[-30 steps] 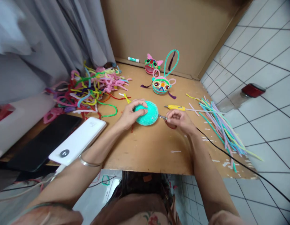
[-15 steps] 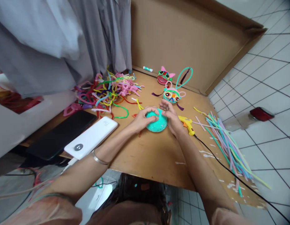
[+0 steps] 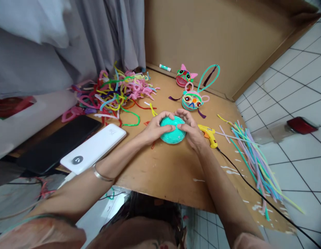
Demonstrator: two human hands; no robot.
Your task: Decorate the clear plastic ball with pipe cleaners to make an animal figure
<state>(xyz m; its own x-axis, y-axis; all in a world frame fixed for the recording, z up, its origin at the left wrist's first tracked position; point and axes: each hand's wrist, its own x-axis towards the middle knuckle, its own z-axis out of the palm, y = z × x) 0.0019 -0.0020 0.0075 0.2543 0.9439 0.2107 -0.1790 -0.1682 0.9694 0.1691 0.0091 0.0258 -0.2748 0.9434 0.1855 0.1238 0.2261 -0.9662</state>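
Note:
A teal ball wound in pipe cleaner [image 3: 172, 131] rests on the brown cardboard table [image 3: 162, 166]. My left hand [image 3: 155, 128] cups its left side with fingers curled over the top. My right hand [image 3: 190, 128] grips its right side, fingers pressed on the ball. A yellow glue gun [image 3: 208, 133] lies just right of my right hand, its black cord [image 3: 253, 186] trailing toward me.
A tangle of coloured pipe cleaners [image 3: 116, 95] lies at the back left, straight ones [image 3: 251, 155] at the right edge. Two finished pipe-cleaner faces [image 3: 191, 98] and a glue stick [image 3: 165, 67] stand near the cardboard wall. A white power bank [image 3: 94, 148] and black phone [image 3: 56, 143] lie left.
My right hand has let go of the glue gun, which now lies on the table, and moved onto the teal ball. Both hands now hold the ball.

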